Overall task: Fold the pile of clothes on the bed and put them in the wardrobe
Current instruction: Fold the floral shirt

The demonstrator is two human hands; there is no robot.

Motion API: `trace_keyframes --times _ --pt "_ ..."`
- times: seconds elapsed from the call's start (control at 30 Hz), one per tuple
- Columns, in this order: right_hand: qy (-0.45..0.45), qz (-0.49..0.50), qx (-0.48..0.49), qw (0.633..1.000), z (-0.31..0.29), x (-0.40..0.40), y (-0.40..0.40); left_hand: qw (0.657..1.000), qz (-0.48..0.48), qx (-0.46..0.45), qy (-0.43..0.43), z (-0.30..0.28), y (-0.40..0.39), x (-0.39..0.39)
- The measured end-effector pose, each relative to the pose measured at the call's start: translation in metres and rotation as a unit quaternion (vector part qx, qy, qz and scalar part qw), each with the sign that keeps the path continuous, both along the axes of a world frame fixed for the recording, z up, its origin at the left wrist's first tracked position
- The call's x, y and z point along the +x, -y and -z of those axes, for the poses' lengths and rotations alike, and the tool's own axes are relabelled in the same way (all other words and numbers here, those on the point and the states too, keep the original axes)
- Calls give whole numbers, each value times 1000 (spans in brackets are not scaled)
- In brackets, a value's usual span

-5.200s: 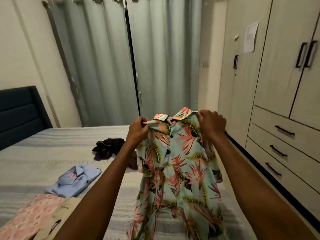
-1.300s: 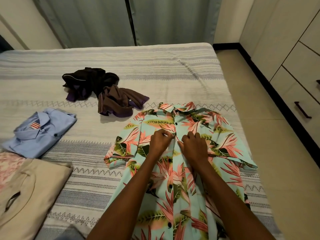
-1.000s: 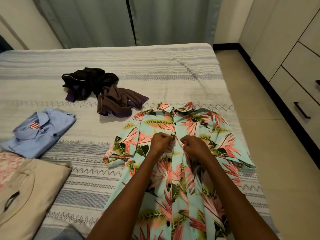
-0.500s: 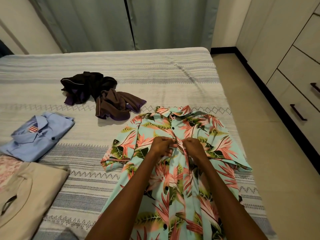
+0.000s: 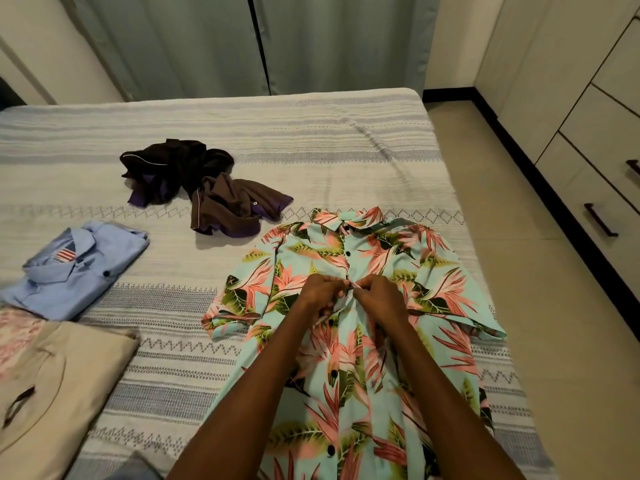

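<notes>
the floral shirt [image 5: 363, 341] lies face up and spread flat on the striped bed [image 5: 311, 133], collar pointing away from you toward the curtains [image 5: 259, 43], short sleeves spread to either side. your left hand [image 5: 320, 294] and your right hand [image 5: 379, 297] meet at the button placket in the chest area — each pinches a front edge of the shirt, fingers curled, knuckles almost touching. dark buttons show above and below your hands along the placket. beyond the shirt's left shoulder sits a crumpled pile of dark brown and purple clothes [image 5: 207, 192], unfolded. further left, a folded light blue shirt [image 5: 76, 268] rests on the bed, and nearer you a folded beige garment [image 5: 59, 393] lies beside a pink patterned piece [image 5: 14, 337] at the frame edge. the wardrobe [image 5: 595, 133] — with drawers and dark handles — stands along your right, across a strip of floor.
</notes>
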State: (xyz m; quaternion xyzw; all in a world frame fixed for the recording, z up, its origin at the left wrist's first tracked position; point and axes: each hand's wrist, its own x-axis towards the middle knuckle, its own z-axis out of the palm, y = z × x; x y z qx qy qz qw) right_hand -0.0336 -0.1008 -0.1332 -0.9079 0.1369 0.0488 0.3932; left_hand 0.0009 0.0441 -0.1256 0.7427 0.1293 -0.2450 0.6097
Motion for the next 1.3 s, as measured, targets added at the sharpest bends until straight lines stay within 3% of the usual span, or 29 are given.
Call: trace_keyframes --times 0.1,0.23,0.47,0.8,1.0,1.3 --pt "30 6 -41 999 1 -1 -1 1000 13 6 -3 -1 0 0" --pt "63 51 -3 997 4 -3 1 1000 28 6 -9 -3 3 0" --pt "148 31 65 986 16 -10 -3 999 32 -6 -5 -4 5 -1" --pt "167 13 115 979 29 -11 2 999 14 -38 -21 -6 3 -2" --pt "163 -8 83 983 28 -5 6 999 31 -17 -21 -5 3 -1" --pt "252 -9 25 967 41 -18 -2 998 19 -53 -34 -5 0 -7"
